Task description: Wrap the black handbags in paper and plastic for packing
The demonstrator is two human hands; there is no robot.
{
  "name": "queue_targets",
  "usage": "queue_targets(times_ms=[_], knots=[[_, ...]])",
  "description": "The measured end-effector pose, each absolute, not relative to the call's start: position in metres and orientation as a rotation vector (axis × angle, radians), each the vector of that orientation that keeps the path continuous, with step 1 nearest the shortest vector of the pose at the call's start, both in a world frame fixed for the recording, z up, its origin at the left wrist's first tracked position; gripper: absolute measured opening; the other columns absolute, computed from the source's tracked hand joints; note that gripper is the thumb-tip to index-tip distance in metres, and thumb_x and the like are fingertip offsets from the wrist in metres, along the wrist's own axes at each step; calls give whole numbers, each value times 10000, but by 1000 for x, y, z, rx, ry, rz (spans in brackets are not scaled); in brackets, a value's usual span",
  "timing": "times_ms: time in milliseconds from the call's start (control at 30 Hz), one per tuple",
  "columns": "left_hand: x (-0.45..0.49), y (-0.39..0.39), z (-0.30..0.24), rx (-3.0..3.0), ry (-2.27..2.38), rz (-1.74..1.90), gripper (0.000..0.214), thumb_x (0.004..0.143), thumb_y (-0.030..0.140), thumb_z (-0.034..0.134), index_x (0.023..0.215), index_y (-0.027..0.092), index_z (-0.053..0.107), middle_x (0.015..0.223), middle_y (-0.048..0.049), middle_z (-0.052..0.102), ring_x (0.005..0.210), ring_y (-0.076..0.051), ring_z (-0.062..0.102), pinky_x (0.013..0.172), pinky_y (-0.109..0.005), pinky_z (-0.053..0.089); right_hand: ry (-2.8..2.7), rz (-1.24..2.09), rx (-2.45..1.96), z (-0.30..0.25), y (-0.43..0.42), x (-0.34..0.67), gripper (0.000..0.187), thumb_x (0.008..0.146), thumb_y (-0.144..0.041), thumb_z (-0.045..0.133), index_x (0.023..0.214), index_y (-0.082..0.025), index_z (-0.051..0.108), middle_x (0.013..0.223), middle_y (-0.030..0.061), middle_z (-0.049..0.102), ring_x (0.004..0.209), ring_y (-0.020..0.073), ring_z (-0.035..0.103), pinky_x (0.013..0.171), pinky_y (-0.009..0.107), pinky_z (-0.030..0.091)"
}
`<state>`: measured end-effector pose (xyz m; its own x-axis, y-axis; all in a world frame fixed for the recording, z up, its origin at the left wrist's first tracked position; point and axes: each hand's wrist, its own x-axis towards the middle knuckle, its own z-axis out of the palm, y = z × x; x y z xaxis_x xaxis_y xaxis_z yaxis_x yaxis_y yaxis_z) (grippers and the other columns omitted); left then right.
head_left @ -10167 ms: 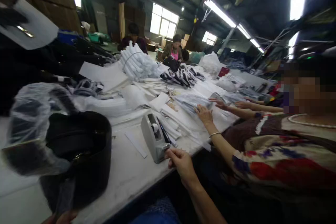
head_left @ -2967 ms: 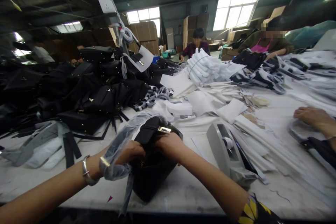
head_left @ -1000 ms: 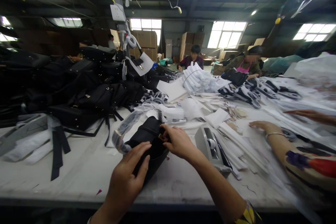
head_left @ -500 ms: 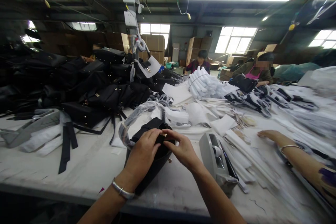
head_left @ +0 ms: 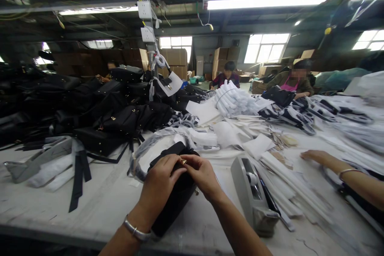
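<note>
A black bag stands on the table in front of me, its handle wrapped in clear plastic and looping up on the far left side. My left hand is closed at the bag's top, thumb and fingers pinching by a small gold-coloured metal clasp. From the other side my right hand pinches the same clasp, fingertips meeting the left ones. The exact grip of each fingertip is partly hidden. Below my right hand a small gold stud shows on the bag's side.
A grey tape dispenser stands close on the right. Black bags are heaped at the left, white paper strips lie to the right. A co-worker's hand reaches in at the right edge. Two people sit across the table.
The view has tilted slightly upward, so things sit lower. Both hands remain at the clasp, with the fingertips now closer together. The co-worker's arm has shifted a little toward the right.
</note>
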<state>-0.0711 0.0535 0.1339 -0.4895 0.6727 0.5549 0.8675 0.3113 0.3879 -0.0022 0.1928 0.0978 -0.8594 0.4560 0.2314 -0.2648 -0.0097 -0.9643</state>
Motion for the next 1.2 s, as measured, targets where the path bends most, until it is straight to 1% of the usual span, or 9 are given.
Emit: queue_targets(times_ms=[100, 200, 367, 467, 633, 700, 900, 1067, 1200], knots=[[-65, 50, 130, -1362, -2268, -918, 103, 887, 253, 632, 983, 223, 608, 994, -27, 684, 961, -217, 648, 843, -358, 530, -1748, 1954, -221, 95, 187, 4, 256, 770, -280, 724, 1005, -186, 760, 1014, 75, 766, 982, 259, 708, 948, 416, 528], [-55, 42, 125, -1355, -2207, -896, 76, 913, 240, 593, 977, 232, 633, 1003, -29, 703, 960, -206, 667, 848, -339, 543, -1713, 1958, -247, 92, 177, 14, 238, 763, -255, 732, 992, -203, 768, 1010, 67, 769, 979, 257, 712, 949, 412, 535], [-34, 21, 115, -1296, -2141, -787, 148, 911, 253, 598, 1043, 255, 665, 1043, -16, 739, 945, -204, 706, 822, -318, 580, -1706, 1920, -308, 85, 156, 36, 197, 791, -257, 717, 978, -236, 775, 975, 47, 774, 944, 243, 722, 912, 385, 562], [-25, 12, 114, -1338, -2100, -764, 210, 919, 226, 576, 1107, 246, 666, 1082, -20, 745, 953, -197, 718, 853, -304, 590, -1717, 1868, -331, 80, 146, 44, 194, 812, -278, 708, 992, -249, 775, 992, 47, 769, 947, 243, 718, 902, 381, 569], [-18, 6, 115, -1336, -2068, -824, 171, 935, 199, 542, 1032, 221, 681, 1015, -13, 759, 885, -161, 733, 825, -249, 601, -1689, 1886, -321, 73, 136, 46, 192, 818, -292, 712, 998, -266, 774, 1013, 40, 765, 969, 242, 713, 905, 370, 572], [-16, 4, 115, -1334, -2075, -815, 175, 941, 199, 532, 1024, 217, 684, 1001, -16, 761, 872, -158, 735, 820, -245, 604, -1685, 1876, -331, 70, 133, 46, 190, 819, -288, 710, 996, -270, 776, 1011, 39, 766, 966, 245, 715, 904, 375, 575], [-16, -3, 116, -1398, -2089, -835, 209, 957, 181, 496, 1057, 204, 679, 1035, -35, 753, 934, -151, 723, 874, -236, 586, -1687, 1875, -385, 61, 125, 50, 219, 821, -312, 708, 1028, -275, 770, 1051, 42, 760, 1000, 263, 709, 919, 407, 576], [-23, -4, 115, -1375, -2131, -917, 169, 948, 214, 527, 1009, 212, 685, 1004, -29, 753, 911, -157, 725, 853, -244, 594, -1656, 1919, -388, 57, 122, 53, 247, 822, -330, 715, 1061, -282, 758, 1087, 42, 750, 1038, 270, 697, 961, 428, 557], [-25, -1, 113, -1383, -2154, -952, 157, 948, 215, 529, 996, 215, 679, 1003, -24, 749, 915, -155, 720, 851, -245, 588, -1620, 1967, -349, 52, 121, 55, 306, 806, -303, 734, 1111, -277, 733, 1117, 50, 738, 1041, 262, 696, 955, 410, 561]])
